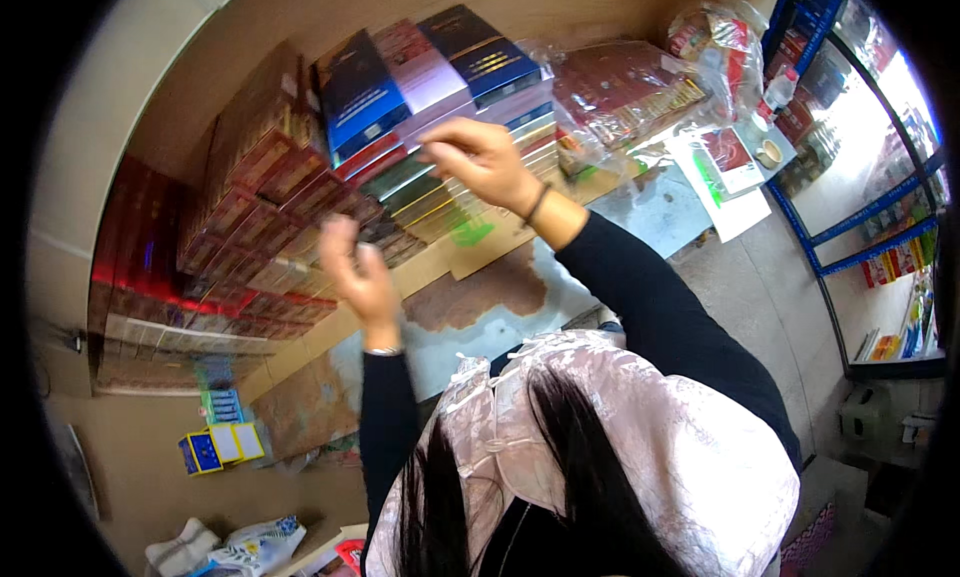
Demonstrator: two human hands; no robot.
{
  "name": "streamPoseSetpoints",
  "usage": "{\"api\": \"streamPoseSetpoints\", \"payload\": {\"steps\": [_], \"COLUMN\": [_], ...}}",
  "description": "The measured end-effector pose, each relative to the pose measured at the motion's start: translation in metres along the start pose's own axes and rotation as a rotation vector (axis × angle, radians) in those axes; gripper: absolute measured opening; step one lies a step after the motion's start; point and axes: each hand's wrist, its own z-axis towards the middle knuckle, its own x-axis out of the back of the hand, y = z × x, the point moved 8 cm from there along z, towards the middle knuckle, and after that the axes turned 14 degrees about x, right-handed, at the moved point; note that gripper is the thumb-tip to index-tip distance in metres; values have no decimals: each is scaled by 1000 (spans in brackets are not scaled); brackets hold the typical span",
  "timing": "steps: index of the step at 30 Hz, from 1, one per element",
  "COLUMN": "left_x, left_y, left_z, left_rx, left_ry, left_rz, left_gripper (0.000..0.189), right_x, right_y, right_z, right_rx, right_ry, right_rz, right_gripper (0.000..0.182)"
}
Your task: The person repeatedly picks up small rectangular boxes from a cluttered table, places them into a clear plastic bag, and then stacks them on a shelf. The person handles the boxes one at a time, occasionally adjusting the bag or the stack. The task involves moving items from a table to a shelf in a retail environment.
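My left hand [360,277] is raised, blurred, with its fingers apart and nothing in it, in front of stacked dark red boxes [277,187] in clear wrap. My right hand [480,161] is bent at the wrist with its fingers curled, before the middle stacks; no held thing shows in it. Behind it stand a blue box [364,97], a pale pink box [427,74] and a dark blue box [480,56], each on top of a stack. Below them lie red, green and gold-edged boxes [420,202].
Right of the stacks are a plastic-wrapped dark red carton [615,82], a clear bag [720,44], a plastic bottle [780,89], a cup [769,154] and white paper [724,202]. A glass display case [862,232] stands at the right. Small yellow-edged boxes [221,448] lie lower left.
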Motion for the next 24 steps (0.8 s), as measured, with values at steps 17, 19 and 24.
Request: {"api": "streamPoseSetpoints", "payload": {"steps": [17,19,24], "left_x": [-405,-445,-473], "left_y": [163,146,52], "left_z": [-116,-122,-156], "left_rx": [23,-2,141], "left_ry": [-956,-948,-1019], "left_rz": [-275,-117,277], "left_gripper": [23,24,30], "right_x": [373,367,367], "right_y": [140,166,190], "right_z": [-254,-258,-266], "right_rx": [-1054,-1105,-1181], "right_ry": [883,822,998], "right_rz": [225,368,313], "right_gripper": [19,24,15]}}
